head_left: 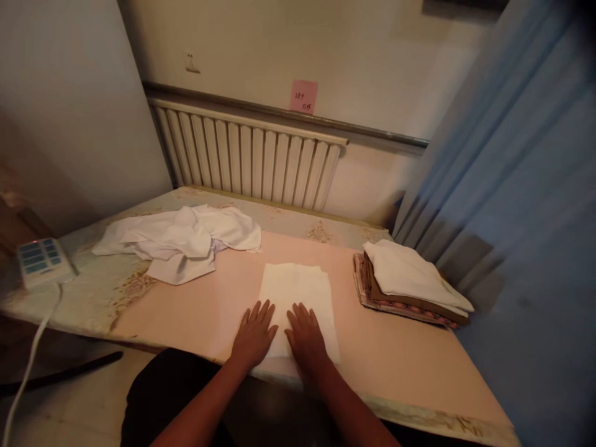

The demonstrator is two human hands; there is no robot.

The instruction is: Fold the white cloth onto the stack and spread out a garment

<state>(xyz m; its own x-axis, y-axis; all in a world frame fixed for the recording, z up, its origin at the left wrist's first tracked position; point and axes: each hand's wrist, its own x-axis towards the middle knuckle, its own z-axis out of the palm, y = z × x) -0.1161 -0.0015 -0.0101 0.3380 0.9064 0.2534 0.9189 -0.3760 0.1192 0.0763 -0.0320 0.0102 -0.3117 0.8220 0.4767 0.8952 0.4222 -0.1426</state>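
A white folded cloth [298, 282] lies flat on a pink mat [186, 316] near the table's front edge. My left hand [254, 335] rests palm down on its left side, fingers stretched out. On the right half of the cloth, my right hand [306, 338] also lies flat with fingers extended. Both hands press from above and grip nothing. Further back on the left is a crumpled white cloth [186, 233], apart from both hands.
To the right sits a stack of folded cloths [414, 279], white on top of brown and patterned ones. A power strip [44, 261] with a white cord is at the left edge. Behind the table [321, 231] stands a radiator [251, 158]; a blue curtain [526, 248] hangs at right.
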